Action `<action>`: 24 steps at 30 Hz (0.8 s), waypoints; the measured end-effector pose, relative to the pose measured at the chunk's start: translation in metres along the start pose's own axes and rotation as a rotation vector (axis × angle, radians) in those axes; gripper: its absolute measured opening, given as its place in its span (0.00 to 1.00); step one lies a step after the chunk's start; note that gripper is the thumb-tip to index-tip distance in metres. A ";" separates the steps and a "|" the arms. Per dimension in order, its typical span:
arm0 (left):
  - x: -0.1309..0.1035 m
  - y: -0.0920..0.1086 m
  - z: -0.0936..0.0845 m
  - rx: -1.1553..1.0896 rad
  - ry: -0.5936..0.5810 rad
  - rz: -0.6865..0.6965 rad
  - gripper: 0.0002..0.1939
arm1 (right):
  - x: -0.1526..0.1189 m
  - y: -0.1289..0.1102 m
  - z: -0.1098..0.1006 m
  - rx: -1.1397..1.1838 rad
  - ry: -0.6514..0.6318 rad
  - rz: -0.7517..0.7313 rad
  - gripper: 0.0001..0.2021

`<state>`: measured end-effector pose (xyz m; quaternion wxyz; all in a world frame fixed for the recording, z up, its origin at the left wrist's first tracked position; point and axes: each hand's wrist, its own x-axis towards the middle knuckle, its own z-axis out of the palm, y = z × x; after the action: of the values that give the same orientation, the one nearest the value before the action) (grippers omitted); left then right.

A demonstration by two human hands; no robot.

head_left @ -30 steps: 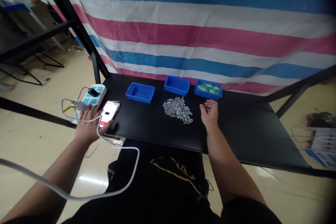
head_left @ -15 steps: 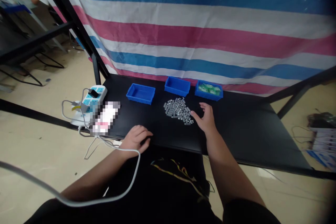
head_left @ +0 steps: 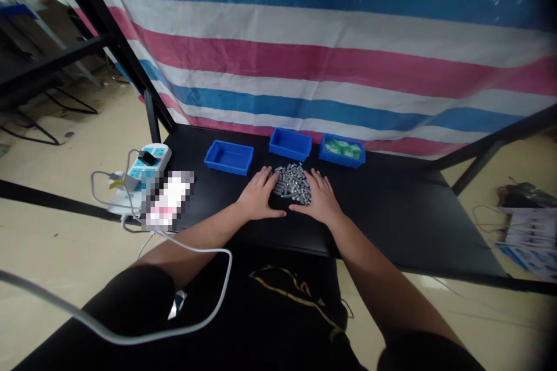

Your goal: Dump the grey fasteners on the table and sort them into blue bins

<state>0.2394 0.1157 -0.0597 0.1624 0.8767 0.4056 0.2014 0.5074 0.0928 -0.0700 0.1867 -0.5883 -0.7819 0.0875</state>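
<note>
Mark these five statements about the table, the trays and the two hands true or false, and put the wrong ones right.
1. The left hand and the right hand are on opposite sides of the pile of small silver-grey cylindrical pieces. True.
2. That pile lies inside a blue tray. False: it lies on the flat black table.
3. The rightmost blue rectangular plastic tray holds green-and-white packets. True.
4. Both hands are clenched into fists. False: both are open, fingers spread.
5. The white power strip with light-blue socket panels is by the table's right end. False: it is at the left end.
</note>
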 end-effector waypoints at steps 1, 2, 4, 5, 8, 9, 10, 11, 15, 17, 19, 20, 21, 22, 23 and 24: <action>0.006 -0.002 0.002 0.008 -0.020 0.001 0.70 | 0.004 0.001 0.001 0.002 -0.009 -0.009 0.63; 0.012 -0.004 0.003 0.014 -0.036 0.004 0.72 | 0.009 0.002 0.001 0.006 -0.018 -0.020 0.63; 0.024 -0.008 0.005 0.019 -0.060 0.017 0.75 | 0.017 0.005 0.003 0.016 -0.033 -0.050 0.64; 0.030 -0.010 0.006 0.019 -0.072 0.027 0.77 | 0.021 0.006 0.003 0.022 -0.041 -0.068 0.63; 0.046 -0.015 0.009 0.015 -0.115 0.073 0.77 | 0.032 0.008 0.004 0.046 -0.068 -0.136 0.61; 0.051 -0.017 0.010 0.012 -0.126 0.093 0.76 | 0.035 0.008 0.004 0.056 -0.075 -0.159 0.59; 0.054 -0.018 0.011 0.006 -0.133 0.116 0.75 | 0.038 0.008 0.004 0.067 -0.080 -0.179 0.58; 0.057 -0.019 0.011 -0.002 -0.136 0.138 0.74 | 0.040 0.007 0.004 0.079 -0.083 -0.195 0.57; 0.062 -0.020 0.011 -0.041 -0.127 0.181 0.73 | 0.045 0.002 0.001 0.115 -0.098 -0.229 0.55; 0.062 -0.019 0.010 -0.050 -0.113 0.178 0.73 | 0.045 0.001 -0.001 0.129 -0.103 -0.233 0.56; 0.062 -0.017 0.009 -0.053 -0.098 0.173 0.73 | 0.044 0.000 -0.002 0.141 -0.098 -0.221 0.57; 0.062 -0.017 0.009 -0.055 -0.091 0.169 0.73 | 0.044 0.001 -0.001 0.143 -0.092 -0.209 0.57; 0.062 -0.017 0.008 -0.056 -0.088 0.165 0.73 | 0.043 0.001 -0.001 0.140 -0.084 -0.196 0.58; 0.062 -0.016 0.008 -0.057 -0.086 0.160 0.73 | 0.043 0.002 0.000 0.134 -0.077 -0.187 0.60; 0.062 -0.017 0.008 -0.058 -0.086 0.156 0.74 | 0.043 0.003 0.001 0.126 -0.075 -0.183 0.60; 0.062 -0.017 0.008 -0.060 -0.088 0.155 0.74 | 0.044 0.003 0.002 0.118 -0.077 -0.184 0.61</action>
<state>0.2689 0.1732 -0.0602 0.1901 0.9082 0.3230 0.1865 0.4989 0.1359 -0.0646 0.1981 -0.4984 -0.8326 0.1382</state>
